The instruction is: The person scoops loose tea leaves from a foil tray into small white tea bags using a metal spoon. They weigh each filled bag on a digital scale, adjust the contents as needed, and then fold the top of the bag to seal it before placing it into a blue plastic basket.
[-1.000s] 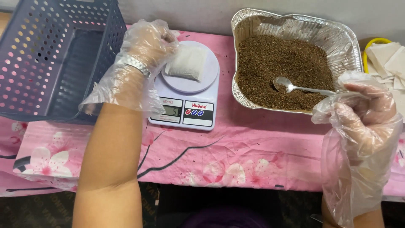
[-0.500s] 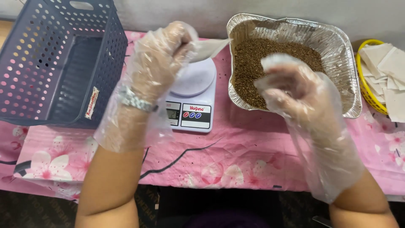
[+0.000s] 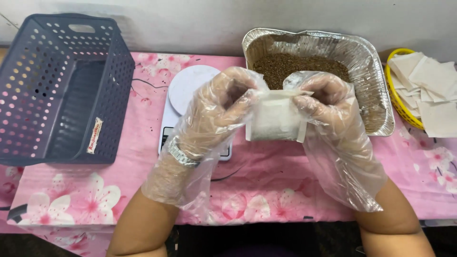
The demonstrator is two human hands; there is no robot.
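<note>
Pouch [image 3: 276, 120] (white, square) between left hand [image 3: 216, 114] and right hand [image 3: 328, 102].

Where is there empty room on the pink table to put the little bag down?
The pink cloth is bare along the near edge, below both hands, and between the grey basket and the white scale. It is crowded at the right, where the foil tray sits close to the yellow basket of sachets.

basket [image 3: 62, 90] left, scale [image 3: 190, 95] middle, foil tray [image 3: 371, 81] right, sachet [image 3: 276, 119] before tray
</note>
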